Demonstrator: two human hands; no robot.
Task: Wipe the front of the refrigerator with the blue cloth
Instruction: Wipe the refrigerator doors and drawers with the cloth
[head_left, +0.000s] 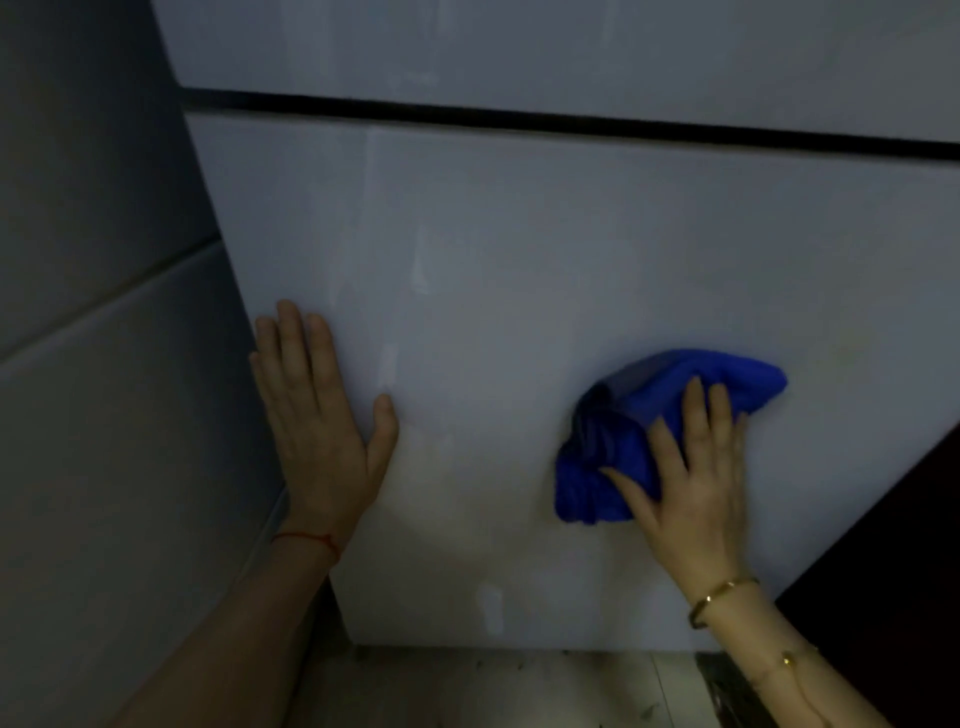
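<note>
Refrigerator (519, 249) smooth, glossy; right hand (691, 478) presses bunched blue cloth (618, 452).

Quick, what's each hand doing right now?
Left hand: open, flat against the refrigerator door, holding nothing.
Right hand: open, fingers spread, pressing the blue cloth against the door.

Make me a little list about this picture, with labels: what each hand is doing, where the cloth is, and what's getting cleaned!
being cleaned: lower door panel of the refrigerator
cloth: blue cloth, bunched up, pressed against the panel
right hand: right hand lies flat on the cloth, fingers spread
left hand: left hand rests flat on the panel near its left edge, holding nothing
wrists: red string on left, gold bracelet on right
above: dark gap between panels
</note>
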